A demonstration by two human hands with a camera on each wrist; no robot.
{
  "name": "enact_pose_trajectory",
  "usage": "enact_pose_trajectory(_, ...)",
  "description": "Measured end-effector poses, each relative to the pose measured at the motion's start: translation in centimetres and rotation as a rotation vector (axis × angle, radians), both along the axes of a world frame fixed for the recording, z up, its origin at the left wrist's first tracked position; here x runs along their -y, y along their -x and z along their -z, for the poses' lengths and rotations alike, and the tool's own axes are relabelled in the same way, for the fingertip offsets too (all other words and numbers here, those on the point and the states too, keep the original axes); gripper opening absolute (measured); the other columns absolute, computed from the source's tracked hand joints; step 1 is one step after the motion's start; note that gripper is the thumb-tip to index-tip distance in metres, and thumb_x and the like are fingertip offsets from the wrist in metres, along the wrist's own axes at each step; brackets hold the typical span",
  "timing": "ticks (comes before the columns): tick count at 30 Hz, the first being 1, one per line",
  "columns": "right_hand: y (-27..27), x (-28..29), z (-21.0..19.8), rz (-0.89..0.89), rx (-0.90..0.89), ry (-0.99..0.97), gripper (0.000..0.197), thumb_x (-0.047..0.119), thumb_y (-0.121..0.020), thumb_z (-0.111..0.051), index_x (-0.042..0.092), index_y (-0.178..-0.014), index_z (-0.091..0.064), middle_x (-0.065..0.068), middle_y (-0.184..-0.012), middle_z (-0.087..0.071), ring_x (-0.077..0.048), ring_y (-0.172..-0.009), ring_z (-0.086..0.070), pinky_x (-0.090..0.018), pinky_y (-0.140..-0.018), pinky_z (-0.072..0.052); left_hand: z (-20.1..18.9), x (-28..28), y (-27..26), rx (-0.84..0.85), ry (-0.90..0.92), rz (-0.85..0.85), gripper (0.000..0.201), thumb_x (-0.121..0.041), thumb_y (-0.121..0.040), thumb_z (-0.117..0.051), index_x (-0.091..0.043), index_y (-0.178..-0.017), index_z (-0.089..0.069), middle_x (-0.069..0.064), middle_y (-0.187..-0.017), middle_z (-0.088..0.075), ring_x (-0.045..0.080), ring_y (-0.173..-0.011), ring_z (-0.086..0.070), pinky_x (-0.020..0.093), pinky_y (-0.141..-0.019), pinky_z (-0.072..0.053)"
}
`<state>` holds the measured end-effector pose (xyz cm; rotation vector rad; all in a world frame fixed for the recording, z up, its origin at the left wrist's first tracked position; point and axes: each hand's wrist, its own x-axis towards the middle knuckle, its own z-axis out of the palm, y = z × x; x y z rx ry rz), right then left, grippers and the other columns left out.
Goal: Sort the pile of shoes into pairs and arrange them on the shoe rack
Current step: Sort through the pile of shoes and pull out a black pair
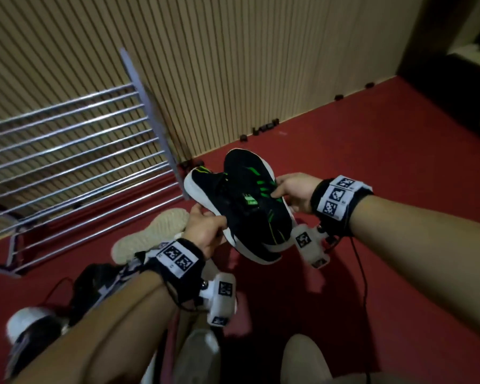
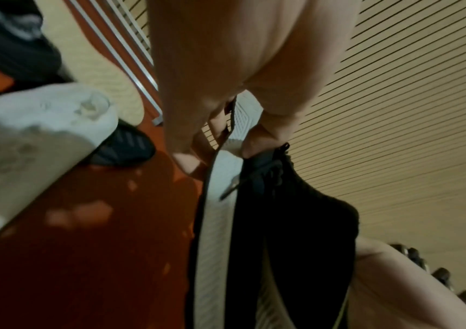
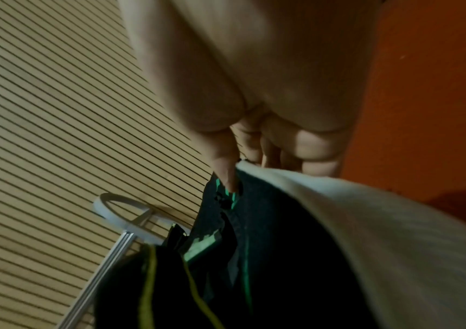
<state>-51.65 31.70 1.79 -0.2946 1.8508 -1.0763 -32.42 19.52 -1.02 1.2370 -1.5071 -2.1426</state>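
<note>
I hold two black sneakers with white soles side by side above the red floor. The left sneaker point(image 1: 205, 182) has yellow lines, and my left hand point(image 1: 208, 220) grips it at its sole edge. The right sneaker point(image 1: 247, 173) has green stripes. My right hand point(image 1: 280, 187) grips it, thumb on the upper and fingers behind the sole. In the left wrist view my left hand point(image 2: 226, 144) pinches the white sole and black upper point(image 2: 296, 222). The right wrist view shows my right hand point(image 3: 268, 169) on the green-striped upper point(image 3: 268, 244). The metal shoe rack point(image 1: 67, 162) stands to the left, its bars bare.
Loose shoes lie on the floor at lower left: a beige-soled shoe point(image 1: 150, 234) turned sole up, a black-and-white patterned shoe point(image 1: 103, 278) and a white-toed shoe point(image 1: 25, 325). A slatted wooden wall point(image 1: 233, 65) runs behind the rack. Red floor point(image 1: 372, 134) stretches to the right.
</note>
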Motion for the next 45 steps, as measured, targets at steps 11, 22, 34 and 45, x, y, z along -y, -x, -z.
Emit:
enact_pose_trajectory(11,9.9,-3.9,15.4,0.106,0.036,-0.105,0.046,0.019,-0.057,-0.072,0.01,-0.102,-0.069,-0.021,-0.115,-0.067,-0.039,-0.107,-0.065,-0.055,-0.095,-0.051,10.4,-1.4,8.3,0.157,-0.066,-0.018,0.049,0.015,-0.076,-0.057,-0.028,-0.1,-0.053,0.021,-0.098,-0.068,0.03,-0.069,-0.065,0.035,-0.057,-0.053)
enact_pose_trajectory(22,12.9,-6.0,19.7,0.352,-0.041,-0.12,0.02,-0.002,-0.076,-0.068,0.015,-0.087,-0.065,-0.014,-0.094,-0.069,-0.029,-0.091,-0.067,-0.055,-0.09,-0.053,17.4,-2.7,13.9,0.177,-0.028,-0.04,0.043,0.003,-0.065,-0.055,-0.03,-0.088,-0.067,0.014,-0.1,-0.07,0.039,-0.09,-0.069,0.062,-0.078,-0.056)
enact_pose_trajectory(34,11.6,-2.8,17.7,0.098,-0.248,-0.295,0.046,0.008,-0.093,-0.052,0.016,-0.138,-0.052,-0.011,-0.132,-0.059,-0.031,-0.117,-0.057,-0.031,-0.094,-0.045,17.5,-3.1,14.3,0.263,-0.094,0.173,0.073,0.013,-0.085,-0.037,-0.032,-0.143,-0.038,0.012,-0.089,-0.061,0.013,-0.036,-0.052,0.017,-0.035,-0.035)
enact_pose_trajectory(45,9.1,-2.1,16.0,-0.021,-0.214,-0.373,0.03,0.021,-0.09,-0.06,0.006,-0.115,-0.06,-0.014,-0.103,-0.063,-0.034,-0.1,-0.063,-0.039,-0.089,-0.051,15.0,-3.0,12.2,0.257,-0.119,0.129,0.044,0.004,-0.077,-0.051,-0.006,-0.12,-0.052,0.016,-0.068,-0.062,0.028,-0.046,-0.053,0.027,-0.041,-0.041)
